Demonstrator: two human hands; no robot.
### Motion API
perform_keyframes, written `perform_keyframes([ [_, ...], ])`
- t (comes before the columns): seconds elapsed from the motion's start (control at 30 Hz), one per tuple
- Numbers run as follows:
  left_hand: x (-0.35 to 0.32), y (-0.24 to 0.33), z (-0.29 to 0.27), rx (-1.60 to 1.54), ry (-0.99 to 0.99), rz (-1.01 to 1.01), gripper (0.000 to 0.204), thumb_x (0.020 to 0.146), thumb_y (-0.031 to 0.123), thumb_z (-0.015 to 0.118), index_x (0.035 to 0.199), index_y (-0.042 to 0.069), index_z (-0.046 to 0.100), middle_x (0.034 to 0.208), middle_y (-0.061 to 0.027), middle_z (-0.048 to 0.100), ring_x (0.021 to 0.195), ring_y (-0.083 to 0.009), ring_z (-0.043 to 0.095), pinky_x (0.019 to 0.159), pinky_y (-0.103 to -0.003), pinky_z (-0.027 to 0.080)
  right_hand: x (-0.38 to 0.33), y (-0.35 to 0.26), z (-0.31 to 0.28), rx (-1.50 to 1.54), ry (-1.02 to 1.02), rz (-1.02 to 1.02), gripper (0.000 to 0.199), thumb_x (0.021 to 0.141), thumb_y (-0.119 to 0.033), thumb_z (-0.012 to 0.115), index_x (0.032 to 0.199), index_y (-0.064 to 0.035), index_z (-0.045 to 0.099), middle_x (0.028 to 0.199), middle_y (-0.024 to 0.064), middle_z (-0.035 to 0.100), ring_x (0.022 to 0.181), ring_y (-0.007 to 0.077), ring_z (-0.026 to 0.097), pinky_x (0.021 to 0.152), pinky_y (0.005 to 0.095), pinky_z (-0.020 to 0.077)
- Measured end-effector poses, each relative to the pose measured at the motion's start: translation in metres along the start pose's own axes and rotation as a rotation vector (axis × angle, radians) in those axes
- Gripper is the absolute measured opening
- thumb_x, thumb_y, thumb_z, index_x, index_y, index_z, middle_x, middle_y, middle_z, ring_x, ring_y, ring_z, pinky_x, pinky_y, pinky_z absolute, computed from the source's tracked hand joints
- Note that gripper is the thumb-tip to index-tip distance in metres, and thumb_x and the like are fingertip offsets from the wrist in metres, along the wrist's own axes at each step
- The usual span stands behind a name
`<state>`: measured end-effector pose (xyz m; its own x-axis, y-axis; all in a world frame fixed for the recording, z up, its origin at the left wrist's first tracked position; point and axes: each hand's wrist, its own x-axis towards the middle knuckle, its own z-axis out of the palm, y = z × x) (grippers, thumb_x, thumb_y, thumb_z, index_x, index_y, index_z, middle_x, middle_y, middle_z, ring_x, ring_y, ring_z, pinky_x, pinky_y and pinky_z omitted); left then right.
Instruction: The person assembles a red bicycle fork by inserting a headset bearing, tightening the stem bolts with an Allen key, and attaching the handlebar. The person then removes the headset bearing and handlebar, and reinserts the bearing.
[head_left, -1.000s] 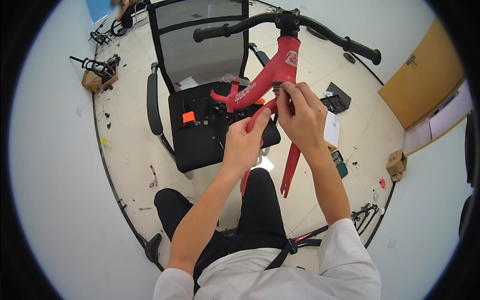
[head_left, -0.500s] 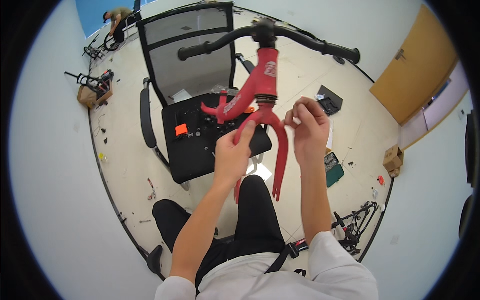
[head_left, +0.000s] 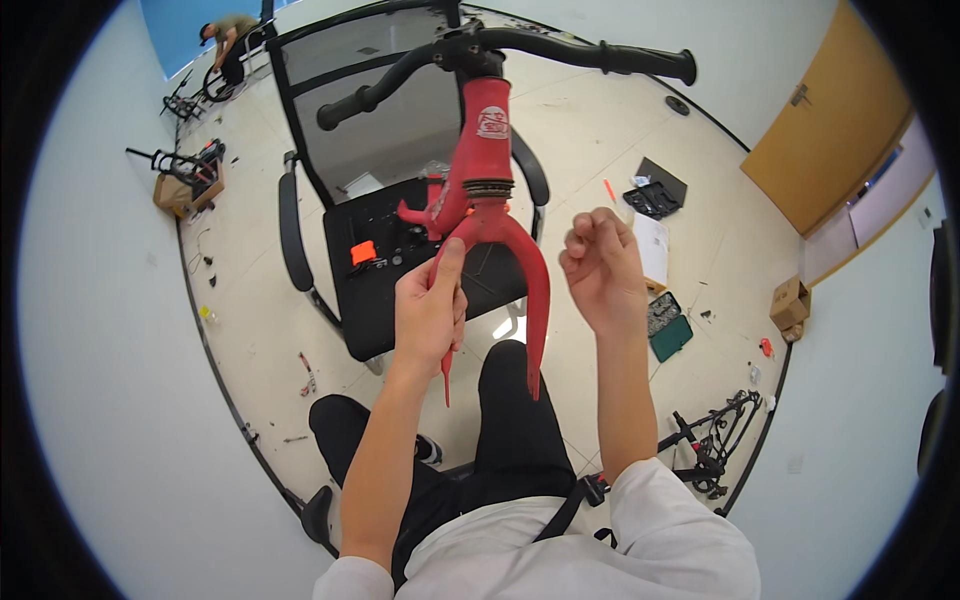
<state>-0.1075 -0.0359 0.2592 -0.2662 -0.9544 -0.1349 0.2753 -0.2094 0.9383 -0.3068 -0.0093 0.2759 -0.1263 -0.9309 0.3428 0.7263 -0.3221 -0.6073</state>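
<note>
My left hand [head_left: 426, 312] is wrapped round the left leg of a red bicycle fork [head_left: 537, 300]. The fork is joined to a red bike frame [head_left: 484, 130], with bearing rings showing between them. A black handlebar [head_left: 560, 45] is fixed on top. This assembly is held upright in front of a black office chair [head_left: 385, 320]. To the right of the fork, apart from it, my right hand [head_left: 605, 262] is raised with its fingers curled in toward the thumb; whether they hold something small I cannot make out.
Small parts and an orange piece [head_left: 363, 252] lie on the chair seat. Right on the floor are a green toolbox [head_left: 670, 340], a black case [head_left: 652, 200], cardboard boxes [head_left: 790, 300] and a black bike frame [head_left: 712, 445]. Another person [head_left: 232, 45] works at the far left.
The fork, frame and handlebar have shifted left and turned slightly, along with my left hand. My right hand, near the fork before, is now farther from it, its fingers still curled.
</note>
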Motion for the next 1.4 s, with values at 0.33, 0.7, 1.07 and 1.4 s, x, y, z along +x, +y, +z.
perform_keyframes([
  [0.33, -0.012, -0.002, -0.037, -0.005, 0.007, -0.020, 0.047, 0.098, 0.051, 0.053, 0.074, 0.011, 0.046, 0.049, 0.0036, 0.039, 0.034, -0.0051, 0.034, 0.032, -0.021, 0.028, -0.043, 0.072, -0.022, -0.451, 0.200, 0.291, 0.050, 0.104, -0.040, 0.043, 0.117, 0.0058, 0.058, 0.103, 0.0171, 0.070, 0.088, 0.0240, 0.070, 0.074, 0.0365, 0.0566],
  [0.7, -0.001, 0.031, -0.076, 0.168, -0.026, -0.034, 0.047, 0.099, 0.054, 0.050, 0.080, 0.011, 0.048, 0.054, 0.0038, 0.040, 0.038, -0.0049, 0.036, 0.034, -0.021, 0.029, -0.036, 0.108, 0.061, -0.058, 0.132, 0.494, 0.034, 0.100, -0.033, 0.056, 0.081, -0.0081, 0.045, 0.045, -0.0013, 0.032, 0.029, 0.0094, 0.030, 0.028, 0.0267, 0.0260],
  [1.07, -0.042, 0.051, -0.154, 0.217, 0.116, 0.018, 0.041, 0.102, 0.038, 0.047, 0.104, 0.000, 0.063, 0.085, -0.0100, 0.067, 0.071, -0.0168, 0.065, 0.068, -0.031, 0.056, 0.012, 0.133, 0.105, -0.069, 0.091, 0.465, 0.039, 0.099, -0.033, 0.057, 0.071, -0.0123, 0.039, 0.046, -0.0030, 0.030, 0.030, 0.0078, 0.028, 0.029, 0.0254, 0.0243],
  [1.4, -0.026, 0.064, -0.217, 0.691, 0.373, 0.328, 0.030, 0.101, 0.020, 0.052, 0.113, -0.005, 0.064, 0.093, -0.0086, 0.070, 0.084, -0.0142, 0.065, 0.077, -0.028, 0.052, 0.031, 0.227, 0.157, 0.058, 0.218, 0.358, 0.037, 0.093, -0.021, 0.061, 0.065, -0.0085, 0.040, 0.045, 0.0023, 0.038, 0.030, 0.0156, 0.037, 0.031, 0.0322, 0.0311],
])
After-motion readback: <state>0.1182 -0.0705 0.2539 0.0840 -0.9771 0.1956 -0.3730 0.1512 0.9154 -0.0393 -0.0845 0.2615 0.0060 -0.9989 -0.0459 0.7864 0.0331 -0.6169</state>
